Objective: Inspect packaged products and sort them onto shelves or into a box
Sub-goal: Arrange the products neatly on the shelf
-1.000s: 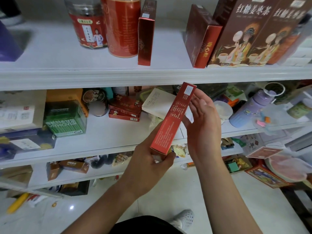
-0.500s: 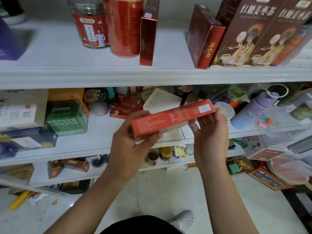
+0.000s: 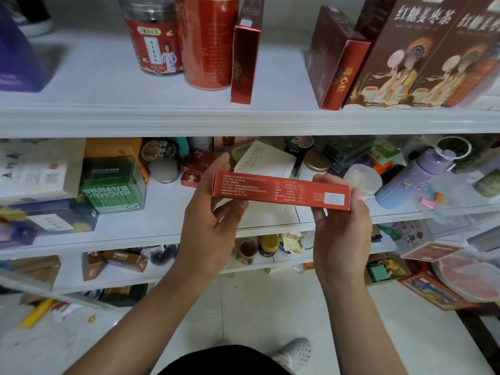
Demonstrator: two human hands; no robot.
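While the person is facing the shelves [image 3: 81, 240], both hands are holding a long red box [image 3: 281, 191] level in the air, in front of the middle shelf [image 3: 167, 226] and not resting on it. The left hand [image 3: 208, 228] is gripping the box's left end, thumb above and fingers curling beneath. The right hand [image 3: 342, 234] is gripping the right end, its fingers wrapping round the edge beside a white label [image 3: 334, 198]. The printed side is facing the camera. Behind, a green box [image 3: 113, 190] and a purple bottle [image 3: 411, 180] are sitting on the middle shelf, and a red can [image 3: 208, 41] is standing on the top shelf [image 3: 243, 120].
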